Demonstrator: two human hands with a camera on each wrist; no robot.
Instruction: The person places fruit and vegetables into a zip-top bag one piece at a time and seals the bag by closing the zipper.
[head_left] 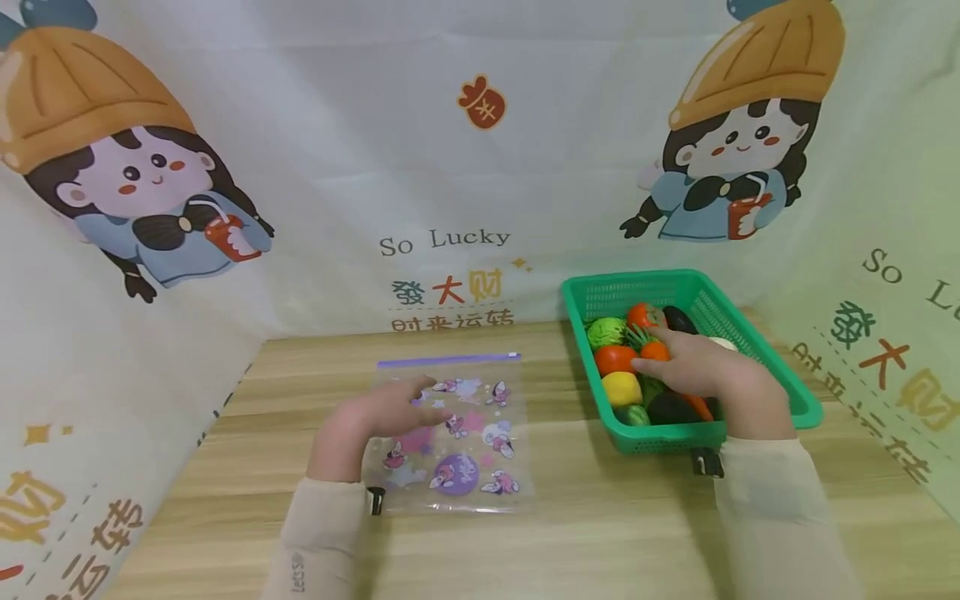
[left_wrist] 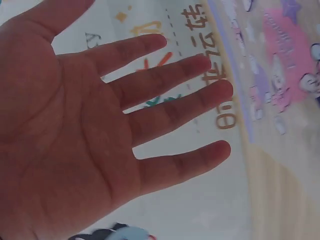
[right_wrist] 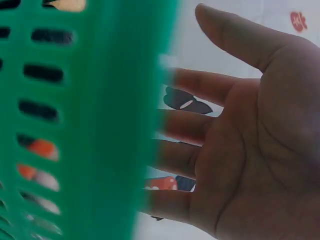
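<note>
A clear zip bag [head_left: 459,479] with pink and purple cartoon prints lies flat on the table, its purple slider edge at the far side. My left hand [head_left: 382,410] hovers above the bag's left part; in the left wrist view its fingers [left_wrist: 175,112] are straight and spread, with nothing held. To the right stands a green basket [head_left: 637,439] of toy produce. Over it reaches my right hand [head_left: 693,367], nearest a carrot [head_left: 655,351] with green leaves. Its fingers look extended in the right wrist view, the tips hidden behind the basket wall [right_wrist: 115,110]. Contact with the carrot is unclear.
Around the carrot sit a red tomato [head_left: 615,359], a yellow lemon [head_left: 622,389], a green cabbage [head_left: 606,332], another red-orange tomato [head_left: 643,316] and dark eggplants [head_left: 679,320]. Printed cloth [head_left: 360,150] walls off the wooden table [head_left: 600,533] at the back and sides.
</note>
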